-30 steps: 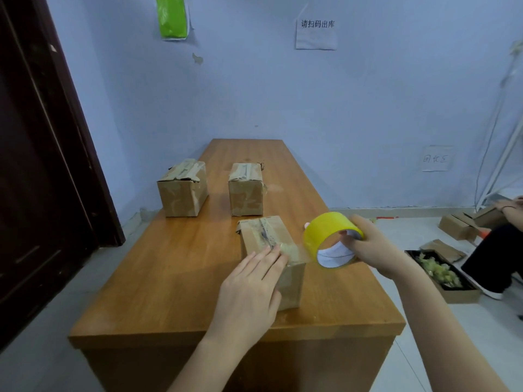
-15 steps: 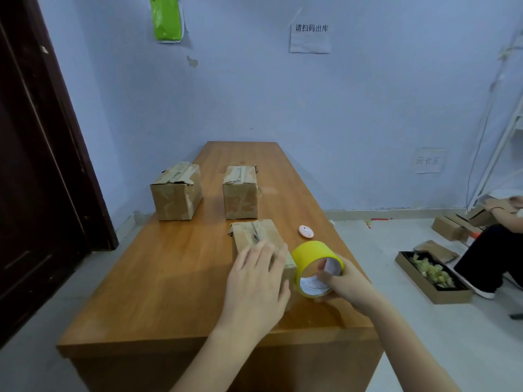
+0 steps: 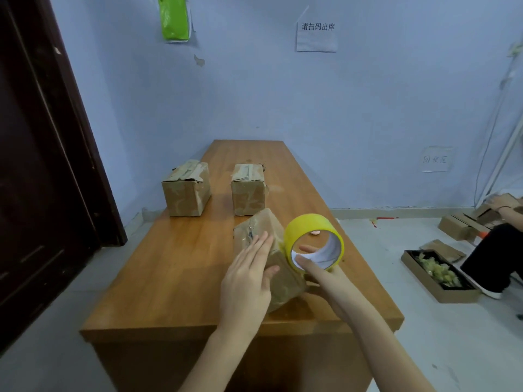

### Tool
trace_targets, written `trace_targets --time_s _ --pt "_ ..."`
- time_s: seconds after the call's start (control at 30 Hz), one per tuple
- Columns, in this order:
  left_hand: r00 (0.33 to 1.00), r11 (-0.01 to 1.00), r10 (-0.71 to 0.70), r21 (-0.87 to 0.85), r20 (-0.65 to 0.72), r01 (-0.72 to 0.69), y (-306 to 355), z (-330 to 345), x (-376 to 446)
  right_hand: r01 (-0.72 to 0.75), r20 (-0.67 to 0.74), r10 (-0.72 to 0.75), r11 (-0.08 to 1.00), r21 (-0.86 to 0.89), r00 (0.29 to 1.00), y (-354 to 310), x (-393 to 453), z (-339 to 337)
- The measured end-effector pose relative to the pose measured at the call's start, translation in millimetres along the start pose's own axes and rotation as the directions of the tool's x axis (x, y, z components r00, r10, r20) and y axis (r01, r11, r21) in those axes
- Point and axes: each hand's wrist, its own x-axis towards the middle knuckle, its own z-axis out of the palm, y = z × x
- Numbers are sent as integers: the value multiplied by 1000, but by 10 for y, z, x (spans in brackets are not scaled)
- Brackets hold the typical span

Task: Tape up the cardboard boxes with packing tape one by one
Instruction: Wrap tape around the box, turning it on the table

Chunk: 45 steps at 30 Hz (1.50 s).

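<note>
A small cardboard box (image 3: 261, 224) stands tilted up on one edge near the front of the wooden table (image 3: 175, 267). My left hand (image 3: 249, 281) lies flat on its upper face, fingers straight, thumb against the near end. My right hand (image 3: 325, 278) holds a yellow roll of packing tape (image 3: 310, 224) against the box's right side, a finger through the core. Two more cardboard boxes, the left one (image 3: 185, 190) and the right one (image 3: 249, 188), stand farther back, each with tape on top.
A small pink object (image 3: 315, 232) lies on the table, seen through the roll. A dark door (image 3: 42, 165) stands at the left. On the floor at the right lie a tray of scraps (image 3: 437, 274), flat cardboard (image 3: 458, 224) and a seated person's leg (image 3: 492, 250).
The near box has tipped from flat up onto an edge. My right hand has brought the tape roll down and in against its right side. My left hand stayed on the box.
</note>
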Motion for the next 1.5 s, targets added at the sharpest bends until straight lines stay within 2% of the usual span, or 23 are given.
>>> trace_targets --time_s 0.13,0.2,0.3,0.37,0.43,0.5,0.6,0.7,0.77,0.83,0.9,0.97,1.13,1.23,1.3,1.4,1.5 --pt "993 968 -108 -224 49 116 -90 -88 -44 67 -26 -71 988 -141 997 -183 -31 141" --pt "991 975 -101 -186 92 117 -134 -152 -40 82 1 -84 970 -230 996 -285 -35 170" --pt "991 999 -52 23 123 49 -169 -187 -37 117 46 -108 918 -378 993 -426 -14 244" --pt "990 984 -40 177 136 16 -203 -208 -47 123 56 -111 826 -550 992 -511 24 298" --pt "983 970 -50 244 176 6 -285 -225 -76 124 65 -114 660 -741 991 -577 65 347" --pt "976 956 -35 291 213 -29 -370 -235 -142 128 91 -99 501 -856 991 -632 84 412" --pt "975 949 -43 313 218 -28 -406 -251 -201 133 96 -107 430 -893 990 -669 88 485" --pt "973 939 -62 343 224 -19 -377 -228 -183 146 113 -103 416 -898 988 -706 67 500" --pt "977 928 -54 371 205 -26 -347 -221 -163 155 125 -96 444 -883 987 -747 52 470" --pt "982 919 -38 392 183 -38 -350 -245 -173 144 119 -81 576 -804 990 -774 58 404" --pt "975 918 -85 396 203 -3 -397 -297 -188 103 90 -56 722 -684 994 -769 46 338" --pt "969 926 -101 377 226 9 -463 -342 -187 82 64 -53 783 -617 996 -717 40 298" --pt "972 937 -17 343 235 -66 -389 -377 -149 111 85 -75 794 -598 994 -691 45 275" --pt "968 934 25 340 251 -112 -293 -313 -172 129 91 -92 747 -652 992 -697 76 294" --pt "964 928 30 351 264 -125 -252 -273 -189 148 81 -127 723 -674 989 -680 90 304" --pt "964 923 4 369 268 -107 -251 -242 -205 150 72 -137 743 -652 988 -634 72 281" --pt "967 921 -3 378 255 -97 -256 -244 -205 135 93 -98 702 -700 991 -622 45 247"
